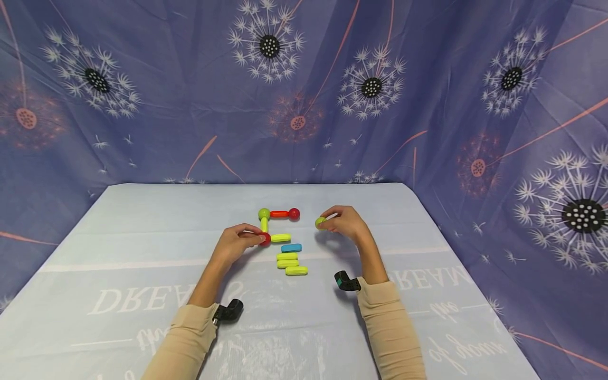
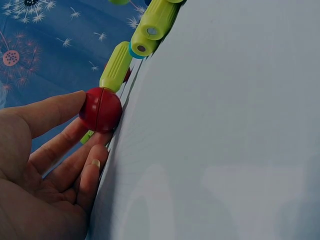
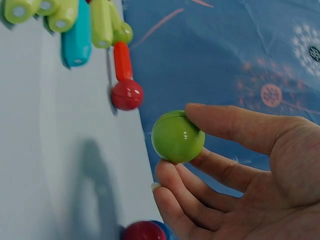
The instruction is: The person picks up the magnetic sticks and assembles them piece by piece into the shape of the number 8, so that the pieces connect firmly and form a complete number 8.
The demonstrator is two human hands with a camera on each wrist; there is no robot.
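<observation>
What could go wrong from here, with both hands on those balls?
The green ball sits between the thumb and fingertips of the right hand, above the table; it could slip and roll.
The left hand pinches the red ball at the corner; a tug might part it from its yellow rod.
The blue rod lies close to that rod and might get nudged.

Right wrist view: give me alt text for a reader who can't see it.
Right hand pinching a green ball above a pale table. Beyond lie a red ball joined to a red rod, a blue rod and yellow-green rods; a rounded red piece is cut off below.
</observation>
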